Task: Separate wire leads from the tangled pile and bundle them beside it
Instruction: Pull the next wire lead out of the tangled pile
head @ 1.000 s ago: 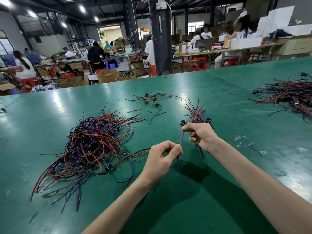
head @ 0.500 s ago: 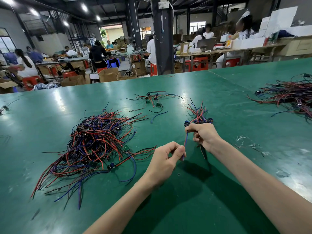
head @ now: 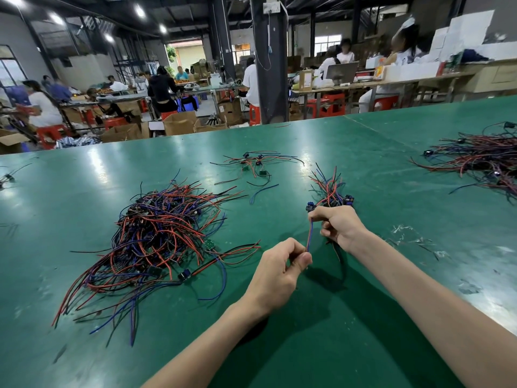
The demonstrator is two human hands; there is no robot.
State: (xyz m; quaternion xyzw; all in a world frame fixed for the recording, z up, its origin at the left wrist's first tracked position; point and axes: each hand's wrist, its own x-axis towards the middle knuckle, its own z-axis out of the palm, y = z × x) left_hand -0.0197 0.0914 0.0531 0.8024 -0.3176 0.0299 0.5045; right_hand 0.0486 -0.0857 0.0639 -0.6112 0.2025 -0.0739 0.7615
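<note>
A tangled pile [head: 159,233] of red, blue and black wire leads with small connectors lies on the green table [head: 335,345], left of my hands. My right hand [head: 340,226] grips a bundle of leads [head: 330,191] whose loose ends fan out beyond the knuckles, small blue connectors showing at the fist. A short red-and-blue lead [head: 309,236] stretches from that fist down to my left hand [head: 279,271], which pinches its lower end between thumb and fingers.
A small loose group of leads [head: 251,165] lies farther back in the middle. Another big wire heap [head: 481,161] sits at the right edge. Clear plastic scraps [head: 411,238] lie right of my right wrist. People work at benches beyond the table's far edge.
Both hands have kept their grips and stayed close together, the stretched lead between them a little shorter. The view has shifted slightly. The piles have not moved.
</note>
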